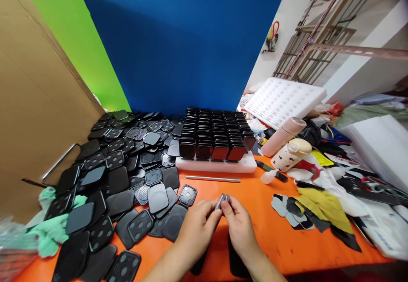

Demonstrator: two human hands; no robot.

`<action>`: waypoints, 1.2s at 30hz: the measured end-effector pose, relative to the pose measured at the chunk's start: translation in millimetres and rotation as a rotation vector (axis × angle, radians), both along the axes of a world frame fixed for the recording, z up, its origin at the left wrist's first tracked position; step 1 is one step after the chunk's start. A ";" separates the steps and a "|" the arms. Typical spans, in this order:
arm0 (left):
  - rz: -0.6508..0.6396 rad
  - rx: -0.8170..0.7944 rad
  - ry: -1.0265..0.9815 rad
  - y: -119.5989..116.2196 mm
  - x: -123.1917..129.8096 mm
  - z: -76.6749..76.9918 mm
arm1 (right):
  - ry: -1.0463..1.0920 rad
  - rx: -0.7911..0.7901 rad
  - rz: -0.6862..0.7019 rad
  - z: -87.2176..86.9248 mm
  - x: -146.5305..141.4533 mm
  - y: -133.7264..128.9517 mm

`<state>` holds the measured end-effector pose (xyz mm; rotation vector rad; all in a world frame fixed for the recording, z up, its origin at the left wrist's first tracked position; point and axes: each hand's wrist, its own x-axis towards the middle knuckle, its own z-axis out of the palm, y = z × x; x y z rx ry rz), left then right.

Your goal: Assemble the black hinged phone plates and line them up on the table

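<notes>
My left hand (199,222) and my right hand (239,224) meet above the front middle of the table. Their fingers are closed around a small silver ridged metal piece (220,201), whose top end shows between the fingertips. Its exact kind is hard to make out. Beneath the hands, two dark flat pieces (236,254) show, partly hidden; whether they join the held piece I cannot tell. A thin metal rod (213,179) lies beyond the hands. To the left of my left hand are loose flat black square pieces (174,221), some with round dots.
Rows of black square pieces stand upright in a white foam tray (219,164) at the back. On the right are a pink bottle (283,135), a cream bottle (290,154), a squeeze bottle (268,176) and a yellow cloth (325,207). Green cloth (47,233) lies at left.
</notes>
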<state>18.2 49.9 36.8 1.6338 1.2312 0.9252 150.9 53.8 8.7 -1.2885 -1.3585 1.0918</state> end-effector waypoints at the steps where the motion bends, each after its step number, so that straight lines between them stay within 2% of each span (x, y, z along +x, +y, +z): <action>1: 0.003 0.013 0.010 -1.0 0.8 1.4 | -0.010 0.007 -0.006 2.1 0.8 -0.8; 6: -0.008 -0.055 -0.079 -4.8 -2.3 -2.6 | -0.056 0.025 0.072 11.9 2.1 -0.3; 8: 0.040 -0.076 -0.139 -4.9 -7.2 -2.4 | -0.083 0.056 0.086 17.1 1.9 -1.1; 10: 0.072 -0.014 -0.124 -3.9 -12.1 1.6 | -0.127 0.095 0.099 21.7 1.6 -4.0; 12: 0.041 0.059 -0.085 -2.9 -14.9 8.1 | -0.176 0.140 0.115 24.6 1.3 -8.4; 15: 0.023 0.064 -0.086 -4.3 -14.6 16.7 | -0.240 0.217 0.130 27.1 1.0 -13.7; 19: 0.106 0.026 -0.150 -8.0 -13.9 17.3 | -0.241 0.257 0.161 29.7 0.9 -15.9; 21: 0.224 0.022 -0.241 -5.6 -16.7 13.7 | -0.150 0.211 0.153 29.8 1.3 -16.2; 25: 0.482 -0.124 -0.620 6.6 -24.7 6.4 | 0.152 0.141 -0.051 29.0 1.6 -15.0; 29: 0.505 -0.310 -0.782 13.6 -28.2 2.3 | 0.336 0.146 -0.208 32.1 -1.6 -11.8; 33: 0.526 -0.368 -0.945 13.3 -30.1 -0.4 | 0.490 0.168 -0.293 38.2 -3.7 -6.9; 36: 0.532 -0.431 -0.996 8.6 -28.4 0.9 | 0.605 0.178 -0.377 45.4 -1.1 0.3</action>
